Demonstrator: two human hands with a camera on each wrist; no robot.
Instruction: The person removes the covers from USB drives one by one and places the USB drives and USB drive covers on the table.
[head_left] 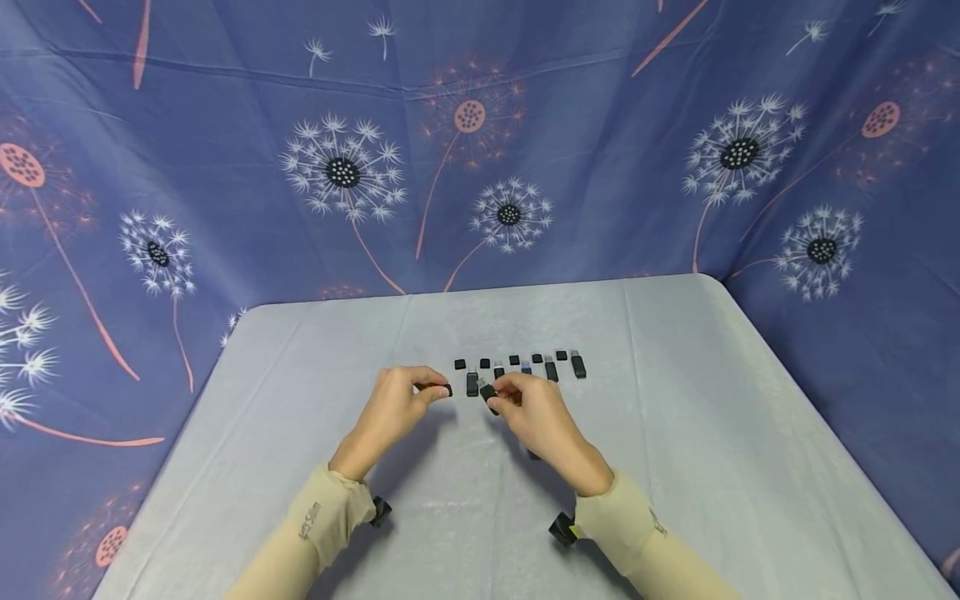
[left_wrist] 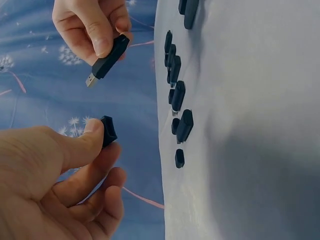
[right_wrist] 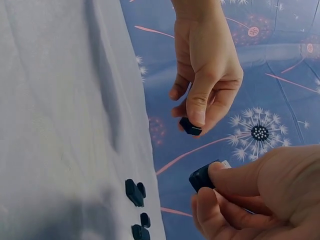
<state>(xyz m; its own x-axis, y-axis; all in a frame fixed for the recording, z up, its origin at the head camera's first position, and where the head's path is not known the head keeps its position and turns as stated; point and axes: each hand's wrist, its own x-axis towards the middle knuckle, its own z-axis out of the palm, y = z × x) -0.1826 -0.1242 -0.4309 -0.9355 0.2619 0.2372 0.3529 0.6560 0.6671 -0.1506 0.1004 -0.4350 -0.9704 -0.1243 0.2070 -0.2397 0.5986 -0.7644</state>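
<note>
My left hand pinches a small black cap between thumb and fingertips, its hollow end visible in the left wrist view. Across a gap, my right hand holds a black USB flash drive by its body. The drive's metal plug is bare and points toward the left hand. Cap and drive are apart, both held above the table. Just beyond the hands lies a row of uncapped black flash drives, the leftmost drive between the two hands. Fingers of the right hand partly cover others.
Several loose black caps lie in a row behind the drives, the leftmost cap at the end. A dark piece shows partly under the right wrist. The pale cloth-covered table meets a blue dandelion-print curtain behind.
</note>
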